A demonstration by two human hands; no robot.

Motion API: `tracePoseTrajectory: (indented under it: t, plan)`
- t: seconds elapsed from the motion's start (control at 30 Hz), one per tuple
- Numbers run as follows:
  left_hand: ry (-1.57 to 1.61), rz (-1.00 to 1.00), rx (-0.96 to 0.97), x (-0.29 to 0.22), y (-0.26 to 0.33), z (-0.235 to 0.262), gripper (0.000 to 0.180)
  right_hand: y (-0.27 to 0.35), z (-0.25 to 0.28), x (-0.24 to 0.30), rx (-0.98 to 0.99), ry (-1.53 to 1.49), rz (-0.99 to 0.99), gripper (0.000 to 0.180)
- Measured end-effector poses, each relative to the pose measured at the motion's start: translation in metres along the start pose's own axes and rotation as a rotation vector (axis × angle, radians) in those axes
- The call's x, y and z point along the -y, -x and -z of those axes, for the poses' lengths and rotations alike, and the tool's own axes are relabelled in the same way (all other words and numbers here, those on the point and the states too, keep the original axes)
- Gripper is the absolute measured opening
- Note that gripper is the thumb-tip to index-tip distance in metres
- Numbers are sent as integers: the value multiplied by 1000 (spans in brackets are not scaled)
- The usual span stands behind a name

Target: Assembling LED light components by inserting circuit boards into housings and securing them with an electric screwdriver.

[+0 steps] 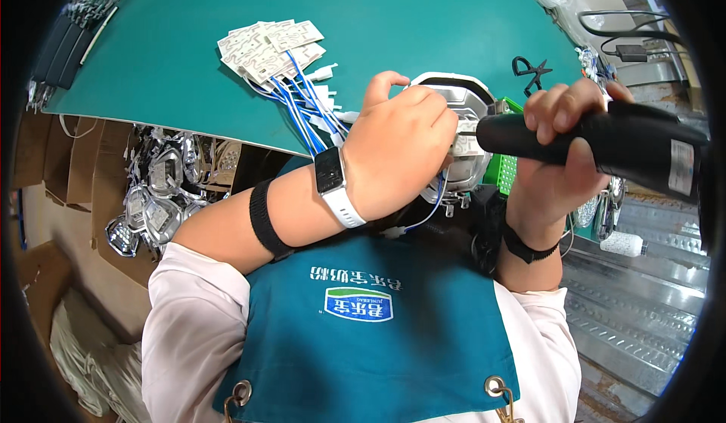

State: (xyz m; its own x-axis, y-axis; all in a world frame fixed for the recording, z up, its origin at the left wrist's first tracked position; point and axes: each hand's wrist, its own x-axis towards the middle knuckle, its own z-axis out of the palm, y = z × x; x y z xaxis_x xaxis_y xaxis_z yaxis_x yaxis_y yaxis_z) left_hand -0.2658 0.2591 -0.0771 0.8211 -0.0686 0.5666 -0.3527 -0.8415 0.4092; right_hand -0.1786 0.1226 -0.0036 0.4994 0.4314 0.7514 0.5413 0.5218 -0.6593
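Observation:
A silver metal housing [470,98] with a dark upper rim lies at the front edge of the green table. On it sits a small white plate [469,147] with a printed trace. My left hand [404,139] rests over the housing's left side, little finger sticking out, the other fingers curled in beside the plate; what they pinch is hidden. In my right hand [567,128] is a black electric screwdriver [635,147], held level from the right, its thin bit reaching the plate close to my left fingers. A blue-and-white wire [432,215] hangs below the housing.
White plates [268,51] with blue and white wires lie piled on the table [363,15]. Black scissors [531,71] are at the right, near a green basket [499,172]. Silver housings [159,196] fill a cardboard box on the left. A white bottle [624,244] lies at right.

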Motion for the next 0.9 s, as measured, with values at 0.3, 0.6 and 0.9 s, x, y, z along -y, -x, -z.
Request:
tracePoseTrajectory:
  t: [0.3, 0.6, 0.9]
  plan:
    - [-18, 1, 4, -2, 0, 3, 34, -4, 4, -3, 10, -83, -62, 59]
    - [-27, 11, 13, -5, -2, 5, 34, -5, 1, -4, 87, -102, -7, 51]
    - [-112, -83, 61, -12, -19, 12, 38, 2, 29, 76, -175, -436, 183, 65]
